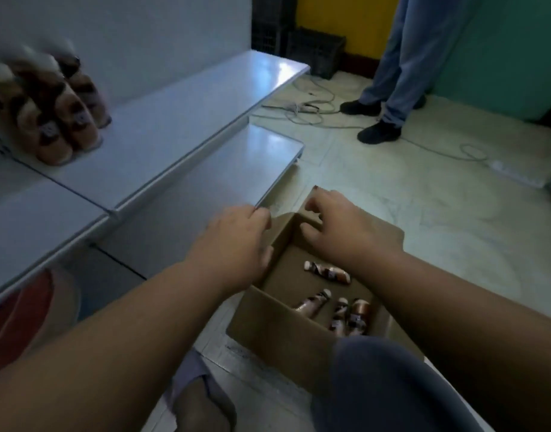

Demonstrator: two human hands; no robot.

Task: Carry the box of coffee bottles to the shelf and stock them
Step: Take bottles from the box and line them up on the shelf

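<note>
Tiled floor [392, 213], cardboard box [277, 328], bottles [327, 272] w/ unreadable labels, both hands' fingers curled, empty.

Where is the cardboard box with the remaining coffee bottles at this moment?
In the head view, the cardboard box sits on the floor at lower centre-right, just right of the lowest shelf, under both hands and before the person's knee.

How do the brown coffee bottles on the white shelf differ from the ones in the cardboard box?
The brown coffee bottles on the white shelf stand upright, packed in a tight cluster; the brown coffee bottles in the cardboard box lie on their sides, scattered apart. The shelf group is larger; the box shows about four. Both share pale caps and brown labels.
</note>
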